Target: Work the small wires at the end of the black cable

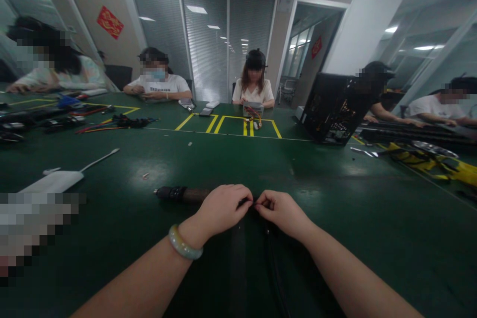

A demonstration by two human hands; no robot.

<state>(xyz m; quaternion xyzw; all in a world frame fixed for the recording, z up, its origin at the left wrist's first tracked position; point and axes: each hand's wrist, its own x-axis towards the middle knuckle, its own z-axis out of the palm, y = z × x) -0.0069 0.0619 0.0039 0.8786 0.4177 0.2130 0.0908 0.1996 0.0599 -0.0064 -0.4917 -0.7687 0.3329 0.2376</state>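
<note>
A dark cylindrical tool (196, 195), like an electric screwdriver, lies crosswise on the green table, its metal tip to the left. My left hand (227, 206), with a jade-like bangle (184, 246) on the wrist, is closed over the tool's right end. The fingers of my right hand (283, 211) are pinched together close beside the left fingertips. Whatever is between those fingertips is dark and too small to make out. From under my right hand a black cable (274, 268) runs down toward the near edge.
At the left is a white device (55, 181) with a short cord, partly pixelated. Bundled wires (130, 120) lie behind it. A black computer case (328, 109) stands at the back right, near yellow straps (436, 161). Several people sit around the table, which has yellow tape markings (223, 118).
</note>
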